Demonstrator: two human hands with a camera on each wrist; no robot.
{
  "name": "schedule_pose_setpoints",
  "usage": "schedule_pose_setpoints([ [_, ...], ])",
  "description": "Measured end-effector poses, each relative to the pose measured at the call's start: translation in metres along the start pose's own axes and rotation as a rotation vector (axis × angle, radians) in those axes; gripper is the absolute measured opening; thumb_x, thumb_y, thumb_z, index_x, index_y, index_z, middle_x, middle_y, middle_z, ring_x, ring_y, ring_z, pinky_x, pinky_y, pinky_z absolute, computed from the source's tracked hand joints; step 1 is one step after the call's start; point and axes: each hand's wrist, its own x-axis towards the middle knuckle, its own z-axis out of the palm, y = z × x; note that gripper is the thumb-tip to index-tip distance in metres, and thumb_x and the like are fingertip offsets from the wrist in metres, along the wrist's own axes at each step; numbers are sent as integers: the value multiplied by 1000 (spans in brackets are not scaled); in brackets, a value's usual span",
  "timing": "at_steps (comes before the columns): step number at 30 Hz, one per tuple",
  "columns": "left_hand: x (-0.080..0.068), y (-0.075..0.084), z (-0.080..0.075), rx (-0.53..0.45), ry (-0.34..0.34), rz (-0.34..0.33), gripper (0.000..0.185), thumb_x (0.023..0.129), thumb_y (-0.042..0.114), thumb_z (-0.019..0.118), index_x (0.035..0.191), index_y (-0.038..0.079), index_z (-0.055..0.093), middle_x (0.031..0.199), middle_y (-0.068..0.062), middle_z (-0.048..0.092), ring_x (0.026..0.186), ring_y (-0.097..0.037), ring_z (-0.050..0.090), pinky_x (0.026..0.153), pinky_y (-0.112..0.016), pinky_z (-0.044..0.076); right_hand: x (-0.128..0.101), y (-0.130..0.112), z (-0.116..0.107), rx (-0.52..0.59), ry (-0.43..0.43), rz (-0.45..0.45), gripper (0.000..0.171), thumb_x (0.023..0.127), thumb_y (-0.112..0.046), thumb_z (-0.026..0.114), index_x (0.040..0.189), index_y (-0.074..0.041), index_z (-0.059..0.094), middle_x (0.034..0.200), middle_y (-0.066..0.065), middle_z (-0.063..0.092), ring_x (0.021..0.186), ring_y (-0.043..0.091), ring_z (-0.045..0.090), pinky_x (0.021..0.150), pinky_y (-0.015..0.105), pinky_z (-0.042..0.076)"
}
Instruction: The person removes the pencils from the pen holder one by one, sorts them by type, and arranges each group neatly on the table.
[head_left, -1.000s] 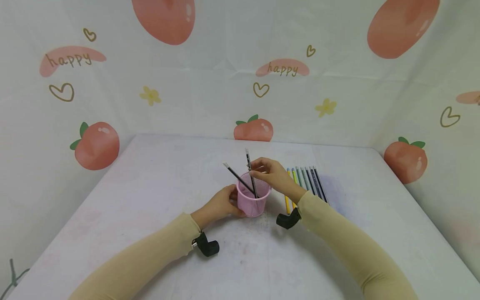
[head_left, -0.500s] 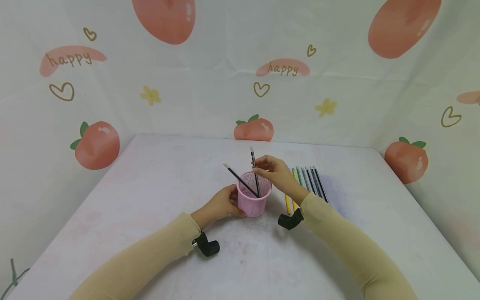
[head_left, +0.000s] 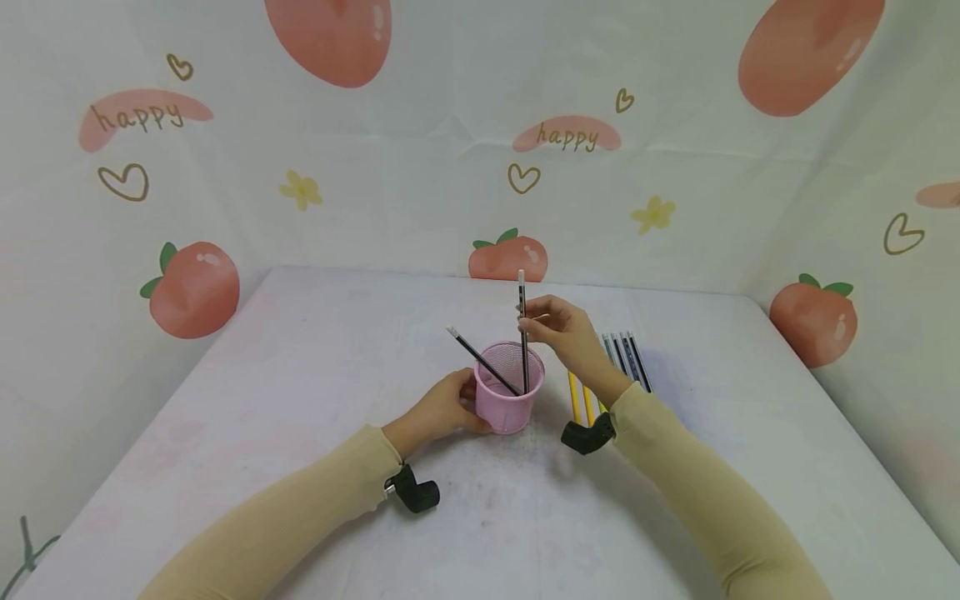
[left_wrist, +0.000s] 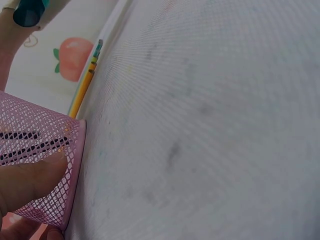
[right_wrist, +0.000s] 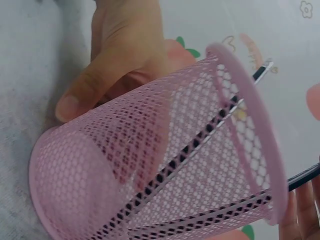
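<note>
- The left hand (head_left: 438, 410) grips the pink wire-mesh cup (head_left: 508, 388) on the white counter (head_left: 300, 375);
- the right hand (head_left: 564, 331) pinches a black pencil (head_left: 522, 333) upright in the cup.

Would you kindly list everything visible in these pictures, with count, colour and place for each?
Mesh cup: one, pink, upright on the table near its middle.
Leaning pencil: one, black with a white end, resting in the cup, tilted left.
Held pencil: one, black with a white end, near upright, its lower end inside the cup.
Loose pencils: a row, yellow, green and dark, lying flat right of the cup; exact count partly hidden by the right hand.
Table: one, whitish, smudged.
Backdrop: one, white with peaches, hearts, flowers and "happy", behind and at both sides.
Left hand: grips the cup's side.
Right hand: pinches the held pencil above the cup.
</note>
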Motion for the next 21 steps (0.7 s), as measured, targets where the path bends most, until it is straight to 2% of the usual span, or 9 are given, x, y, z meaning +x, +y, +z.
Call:
schedule_pose_setpoints([
  [3, 0, 1, 0, 0, 2, -2, 65, 62, 2, 86, 120, -2, 56, 110, -12, 65, 103, -22, 60, 93, -38, 50, 0, -4, -3, 65, 6, -14, 22, 92, -3, 62, 112, 3, 59, 100, -1, 61, 87, 7, 65, 79, 27, 57],
  [9, -1, 1, 1, -9, 12, -9, 65, 61, -1, 86, 119, -2, 56, 109, -12, 65, 101, -22, 61, 92, -38, 50, 1, -11, -10, 150, 32, -54, 15, 92, -6, 63, 106, -13, 62, 102, -3, 61, 91, 8, 64, 80, 26, 57],
  [21, 0, -1, 0, -7, -1, -9, 65, 63, 1, 86, 121, -1, 56, 110, -12, 64, 102, -21, 60, 92, -37, 50, 1, -28, -27, 358, 188, -136, 19, 92, 0, 60, 101, -16, 63, 106, -2, 60, 87, 9, 59, 78, 25, 57],
])
